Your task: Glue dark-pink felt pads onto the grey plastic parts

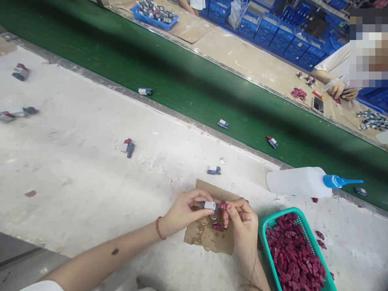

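Note:
My left hand (185,210) pinches a small grey and dark blue piece (209,205) above a torn sheet of brown cardboard (209,240). From the right, my right hand (244,220) holds a small maroon part (222,206) between thumb and fingers, at the right end of the grey piece. A round bottle cap (214,217) lies below them on the cardboard, with another maroon part (217,227) near it. Beside my right hand stands a green basket (313,240) full of maroon parts.
A white bottle with a blue nozzle (298,182) lies near the green conveyor belt (188,97), which carries several small pieces. More pieces lie on the white table (91,173). Across the belt, a person's hands (341,89) work; blue bins (266,28) stand behind.

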`<state>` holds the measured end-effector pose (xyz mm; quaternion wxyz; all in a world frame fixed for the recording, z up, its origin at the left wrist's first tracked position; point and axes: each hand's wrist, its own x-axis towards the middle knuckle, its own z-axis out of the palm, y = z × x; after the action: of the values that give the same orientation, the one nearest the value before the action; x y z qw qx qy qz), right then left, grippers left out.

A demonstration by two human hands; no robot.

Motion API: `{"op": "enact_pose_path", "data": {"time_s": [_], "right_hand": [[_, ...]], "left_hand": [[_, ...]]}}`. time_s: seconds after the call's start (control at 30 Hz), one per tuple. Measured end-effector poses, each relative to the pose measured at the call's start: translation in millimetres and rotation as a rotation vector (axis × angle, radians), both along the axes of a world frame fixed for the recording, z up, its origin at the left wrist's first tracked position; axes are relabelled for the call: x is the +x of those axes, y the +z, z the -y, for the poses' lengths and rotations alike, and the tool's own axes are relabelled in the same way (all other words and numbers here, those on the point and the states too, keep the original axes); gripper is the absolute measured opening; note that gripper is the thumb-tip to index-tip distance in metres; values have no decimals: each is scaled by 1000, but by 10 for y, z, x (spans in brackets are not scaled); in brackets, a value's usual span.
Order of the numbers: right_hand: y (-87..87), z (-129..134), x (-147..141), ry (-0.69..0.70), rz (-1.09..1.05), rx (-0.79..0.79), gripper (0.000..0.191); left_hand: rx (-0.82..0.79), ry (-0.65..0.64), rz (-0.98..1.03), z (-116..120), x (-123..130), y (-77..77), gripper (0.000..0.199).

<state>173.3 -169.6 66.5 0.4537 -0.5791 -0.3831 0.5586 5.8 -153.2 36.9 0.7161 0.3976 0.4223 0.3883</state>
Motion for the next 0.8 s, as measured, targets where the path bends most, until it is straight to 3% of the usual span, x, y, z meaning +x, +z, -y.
{"op": "enact_pose_path", "data": {"time_s": [0.3, 0.6, 0.73, 0.8], "right_hand": [[-47, 20, -49, 68, 94, 20, 39], [55, 61, -62, 139, 209, 26, 32], [218, 171, 234, 163, 416, 109, 32], [299, 255, 521, 36, 675, 117, 29]], "left_hand": [[-2, 13, -77, 29, 1, -26, 22], [37, -2, -145, 103, 12, -64, 19], [124, -24, -195, 72, -3, 64, 16], [176, 60, -229, -8, -34, 151, 16]]}}
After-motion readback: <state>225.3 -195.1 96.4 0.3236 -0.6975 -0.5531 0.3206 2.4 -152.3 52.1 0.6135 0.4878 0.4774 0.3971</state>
